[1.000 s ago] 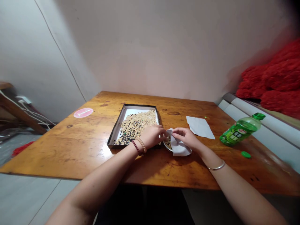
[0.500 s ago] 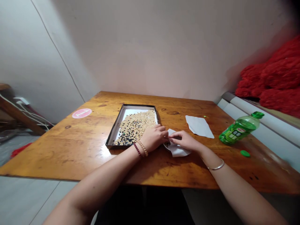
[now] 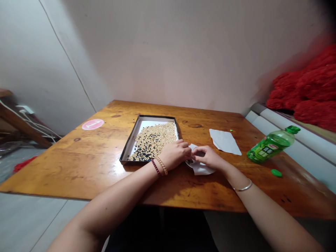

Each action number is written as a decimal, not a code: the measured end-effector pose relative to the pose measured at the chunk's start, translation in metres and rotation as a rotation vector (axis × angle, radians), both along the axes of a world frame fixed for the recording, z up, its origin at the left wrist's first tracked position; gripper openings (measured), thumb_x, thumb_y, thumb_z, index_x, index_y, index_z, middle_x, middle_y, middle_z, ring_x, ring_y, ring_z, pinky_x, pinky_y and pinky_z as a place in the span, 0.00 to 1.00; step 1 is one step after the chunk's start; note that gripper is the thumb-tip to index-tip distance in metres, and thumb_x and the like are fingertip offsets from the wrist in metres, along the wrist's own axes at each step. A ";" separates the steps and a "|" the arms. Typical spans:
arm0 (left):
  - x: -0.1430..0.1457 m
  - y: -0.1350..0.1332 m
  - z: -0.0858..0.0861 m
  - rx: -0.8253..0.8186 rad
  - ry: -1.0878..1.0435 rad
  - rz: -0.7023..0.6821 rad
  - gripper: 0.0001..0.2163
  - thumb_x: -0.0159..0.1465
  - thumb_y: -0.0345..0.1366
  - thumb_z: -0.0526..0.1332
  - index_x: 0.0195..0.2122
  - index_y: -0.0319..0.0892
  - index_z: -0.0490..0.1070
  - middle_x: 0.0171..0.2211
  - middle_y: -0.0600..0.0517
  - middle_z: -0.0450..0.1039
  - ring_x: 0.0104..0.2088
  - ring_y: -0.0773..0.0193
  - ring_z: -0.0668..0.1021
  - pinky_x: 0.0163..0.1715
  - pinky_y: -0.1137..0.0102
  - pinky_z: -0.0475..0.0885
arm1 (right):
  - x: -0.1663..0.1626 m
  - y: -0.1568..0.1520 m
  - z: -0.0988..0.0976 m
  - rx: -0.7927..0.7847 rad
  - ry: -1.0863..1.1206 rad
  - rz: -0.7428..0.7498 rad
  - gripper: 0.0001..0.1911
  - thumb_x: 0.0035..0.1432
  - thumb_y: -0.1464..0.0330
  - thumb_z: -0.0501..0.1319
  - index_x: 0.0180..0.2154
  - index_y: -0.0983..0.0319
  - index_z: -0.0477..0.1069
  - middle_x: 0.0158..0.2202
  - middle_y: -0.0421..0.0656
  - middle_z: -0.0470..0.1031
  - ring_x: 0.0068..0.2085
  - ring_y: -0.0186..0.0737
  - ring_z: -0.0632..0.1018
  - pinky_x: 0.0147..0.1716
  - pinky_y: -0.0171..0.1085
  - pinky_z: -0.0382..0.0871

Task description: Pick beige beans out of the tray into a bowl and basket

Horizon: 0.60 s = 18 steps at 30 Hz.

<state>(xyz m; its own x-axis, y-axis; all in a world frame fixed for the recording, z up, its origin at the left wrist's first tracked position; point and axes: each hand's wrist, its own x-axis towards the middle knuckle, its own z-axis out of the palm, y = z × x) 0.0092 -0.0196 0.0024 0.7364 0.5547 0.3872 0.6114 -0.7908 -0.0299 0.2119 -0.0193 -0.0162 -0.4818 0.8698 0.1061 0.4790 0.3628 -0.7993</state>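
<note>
My left hand (image 3: 176, 153), with beaded bracelets at the wrist, is closed, its fingertips bent down beside a white sheet of paper (image 3: 204, 169). Across from it my right hand (image 3: 210, 158), wearing a silver bangle, pinches thumb and fingers together close to the left fingertips. What either hand holds is too small and hidden to make out. Under the paper, the edge of a small round dish (image 3: 188, 164) shows, with something dark near the fingertips. Left of my hands lies a shallow black-edged tray (image 3: 127, 144) holding many small round pale and dark grains (image 3: 153, 138), like beans or beads.
A second white paper (image 3: 225, 141) lies to the right on the wooden table (image 3: 86, 168). Farther right are a tilted green bottle (image 3: 273, 144) and a loose green cap (image 3: 276, 173). A pink round sticker (image 3: 92, 124) is at left. Red fluffy material (image 3: 315, 85) is piled at right.
The whole view has shifted slightly. Both hands stay over the paper and dish; their fingertips have moved a little, the right thumb and finger now forming a rounder gap.
</note>
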 end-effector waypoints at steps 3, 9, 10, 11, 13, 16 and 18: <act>-0.006 0.004 0.005 -0.026 -0.027 0.095 0.12 0.64 0.44 0.57 0.32 0.41 0.70 0.33 0.50 0.70 0.37 0.61 0.68 0.32 0.70 0.63 | 0.000 0.001 -0.003 0.006 0.043 -0.052 0.07 0.50 0.67 0.61 0.26 0.64 0.72 0.28 0.42 0.75 0.31 0.39 0.73 0.35 0.37 0.65; -0.031 0.021 0.009 -0.101 -0.028 0.534 0.09 0.62 0.40 0.59 0.34 0.39 0.75 0.35 0.45 0.70 0.40 0.55 0.68 0.37 0.66 0.65 | 0.001 0.002 -0.005 -0.029 0.131 -0.113 0.08 0.50 0.65 0.58 0.26 0.63 0.69 0.26 0.40 0.71 0.29 0.37 0.71 0.32 0.35 0.64; -0.035 0.023 0.009 -0.127 0.000 0.562 0.09 0.62 0.38 0.59 0.34 0.39 0.75 0.35 0.44 0.70 0.41 0.55 0.69 0.37 0.65 0.65 | 0.001 0.002 -0.005 -0.021 0.143 -0.117 0.08 0.50 0.65 0.58 0.26 0.63 0.69 0.25 0.40 0.71 0.28 0.37 0.70 0.31 0.35 0.63; -0.037 0.026 0.008 -0.151 0.028 0.577 0.08 0.62 0.37 0.59 0.33 0.39 0.76 0.35 0.44 0.71 0.40 0.55 0.69 0.37 0.65 0.65 | 0.001 0.002 -0.004 -0.011 0.151 -0.120 0.08 0.50 0.64 0.58 0.26 0.63 0.69 0.25 0.40 0.70 0.28 0.36 0.70 0.31 0.35 0.63; -0.040 0.029 0.007 -0.195 0.062 0.575 0.08 0.62 0.35 0.58 0.33 0.39 0.77 0.35 0.44 0.71 0.39 0.55 0.69 0.38 0.65 0.65 | 0.001 0.002 -0.003 0.007 0.164 -0.133 0.09 0.49 0.64 0.58 0.25 0.63 0.68 0.24 0.40 0.70 0.27 0.36 0.69 0.30 0.35 0.62; -0.039 0.031 0.004 -0.244 0.065 0.534 0.08 0.61 0.35 0.59 0.33 0.41 0.78 0.36 0.45 0.72 0.39 0.56 0.70 0.39 0.65 0.66 | 0.002 0.003 -0.001 0.017 0.163 -0.146 0.09 0.49 0.63 0.57 0.26 0.63 0.68 0.25 0.40 0.70 0.27 0.36 0.69 0.30 0.35 0.62; -0.038 0.031 0.002 -0.262 0.059 0.526 0.08 0.61 0.35 0.59 0.33 0.42 0.78 0.37 0.45 0.73 0.41 0.54 0.71 0.38 0.65 0.66 | 0.003 0.004 0.000 0.032 0.157 -0.153 0.10 0.49 0.62 0.57 0.26 0.63 0.69 0.25 0.41 0.70 0.28 0.37 0.69 0.30 0.35 0.62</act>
